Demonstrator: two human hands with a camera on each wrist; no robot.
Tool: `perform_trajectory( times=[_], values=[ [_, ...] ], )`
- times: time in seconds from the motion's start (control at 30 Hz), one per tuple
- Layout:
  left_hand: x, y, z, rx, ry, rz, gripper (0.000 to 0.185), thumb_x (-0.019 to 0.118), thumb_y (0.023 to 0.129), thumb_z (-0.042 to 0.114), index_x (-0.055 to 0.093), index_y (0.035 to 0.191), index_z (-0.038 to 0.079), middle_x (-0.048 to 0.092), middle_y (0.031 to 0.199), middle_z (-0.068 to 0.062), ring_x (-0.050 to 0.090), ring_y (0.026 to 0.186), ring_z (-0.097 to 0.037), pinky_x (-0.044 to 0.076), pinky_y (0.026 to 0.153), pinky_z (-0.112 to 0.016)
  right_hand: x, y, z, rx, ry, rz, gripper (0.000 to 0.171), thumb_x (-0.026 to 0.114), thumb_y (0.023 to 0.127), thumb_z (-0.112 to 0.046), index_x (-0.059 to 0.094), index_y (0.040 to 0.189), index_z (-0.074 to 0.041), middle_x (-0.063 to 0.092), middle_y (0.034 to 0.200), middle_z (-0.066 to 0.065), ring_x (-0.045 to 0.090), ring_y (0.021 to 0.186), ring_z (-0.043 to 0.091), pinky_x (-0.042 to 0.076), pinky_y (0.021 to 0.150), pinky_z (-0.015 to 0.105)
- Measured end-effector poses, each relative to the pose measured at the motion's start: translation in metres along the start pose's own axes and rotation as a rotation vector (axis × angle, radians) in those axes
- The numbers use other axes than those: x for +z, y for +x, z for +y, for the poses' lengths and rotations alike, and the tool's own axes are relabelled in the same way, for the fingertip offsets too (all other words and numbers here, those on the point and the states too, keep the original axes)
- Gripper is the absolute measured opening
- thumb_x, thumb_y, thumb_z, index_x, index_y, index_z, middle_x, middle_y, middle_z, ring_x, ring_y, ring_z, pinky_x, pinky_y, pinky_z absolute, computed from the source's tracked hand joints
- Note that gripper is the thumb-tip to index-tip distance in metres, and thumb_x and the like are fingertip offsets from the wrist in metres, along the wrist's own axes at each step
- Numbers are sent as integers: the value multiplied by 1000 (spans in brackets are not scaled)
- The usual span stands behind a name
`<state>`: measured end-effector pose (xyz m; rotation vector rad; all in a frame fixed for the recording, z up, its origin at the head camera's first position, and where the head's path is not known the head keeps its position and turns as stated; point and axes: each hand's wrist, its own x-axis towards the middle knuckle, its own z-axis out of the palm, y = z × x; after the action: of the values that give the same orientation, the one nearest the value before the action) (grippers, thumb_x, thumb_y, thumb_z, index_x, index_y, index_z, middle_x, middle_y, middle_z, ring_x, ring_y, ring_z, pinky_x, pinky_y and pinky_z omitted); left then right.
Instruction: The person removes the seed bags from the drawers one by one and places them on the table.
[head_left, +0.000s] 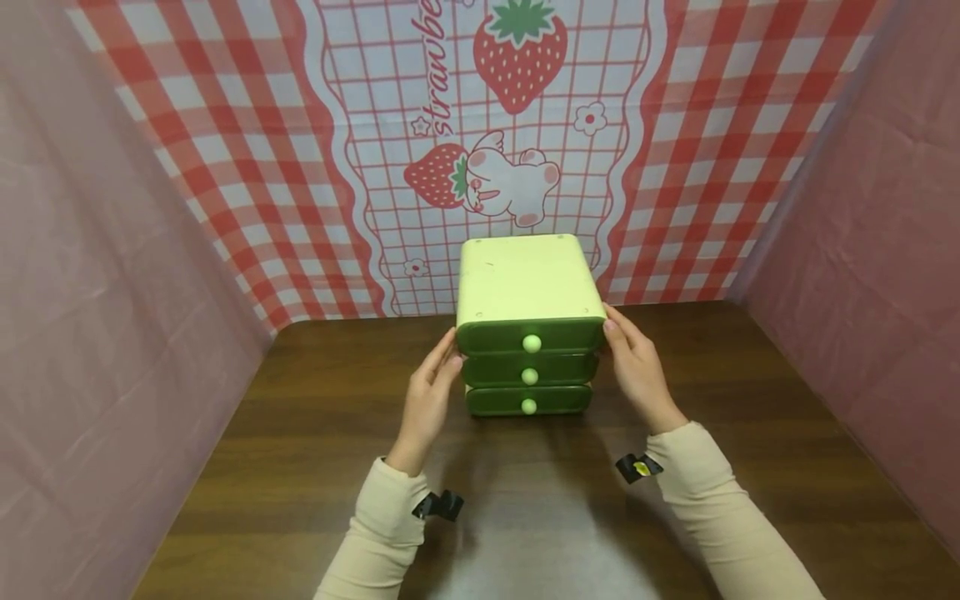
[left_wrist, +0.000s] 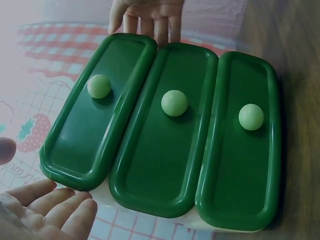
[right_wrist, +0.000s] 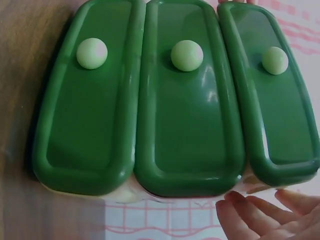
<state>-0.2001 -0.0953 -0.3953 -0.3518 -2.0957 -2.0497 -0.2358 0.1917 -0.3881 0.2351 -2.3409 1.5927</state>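
Note:
A small drawer box with a pale yellow-green top (head_left: 528, 279) stands upright near the back of the table. Its front has three dark green drawers, each with a round light-green knob; all three look pushed in. My left hand (head_left: 429, 396) is at the box's left side, its fairly straight fingers (left_wrist: 80, 212) against or just beside the upper drawer's end. On the opposite side, my right hand (head_left: 636, 367) lies along the top drawer's right end, with its fingers (right_wrist: 260, 215) extended. Fingertip contact is partly hidden behind the box's edges.
The brown wooden table (head_left: 300, 500) extends around the box. Behind it hangs a red-and-white checked strawberry cloth (head_left: 690, 192). Pink cloth walls (head_left: 112, 333) flank the table on the left and right. Both wrists carry small black straps.

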Motion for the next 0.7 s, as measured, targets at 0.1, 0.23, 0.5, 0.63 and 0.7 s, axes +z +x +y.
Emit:
perform_trajectory(
  times=[0.1,0.23,0.5,0.63,0.7],
  values=[
    [-1,3,1,2,20,15,48,47,104,15,38,150,4,41,154,-14,44,139,-30,34,118,-42,-5,-1,-5,-34,19,40,47,42,106,-33,49,144,-5,52,144,15,53,117,-1,47,92,8],
    [-4,11,3,-10,68,27,49,47,104,20,38,150,7,39,156,-10,38,143,-28,32,119,-42,-10,-2,-18,-105,38,132,39,48,104,-25,59,132,1,61,129,15,57,106,-3,48,87,7],
    [-5,42,9,-100,177,6,59,46,102,43,35,153,17,35,158,-5,33,145,-28,27,121,-46,-3,-11,-43,-214,-23,156,24,57,100,-18,71,111,-2,65,98,8,58,86,-1,48,74,10],
    [0,57,9,-159,172,-4,66,47,99,53,33,154,20,34,159,-4,34,145,-26,28,121,-44,8,-16,-48,-193,19,30,24,57,100,-19,70,108,0,70,97,16,64,80,3,54,64,16],
    [2,63,9,-174,150,-10,69,48,98,55,31,155,19,34,159,-5,36,144,-26,30,120,-43,13,-18,-49,-169,40,-40,27,56,101,-21,69,108,1,71,98,18,66,80,6,57,65,21]
  ],
)
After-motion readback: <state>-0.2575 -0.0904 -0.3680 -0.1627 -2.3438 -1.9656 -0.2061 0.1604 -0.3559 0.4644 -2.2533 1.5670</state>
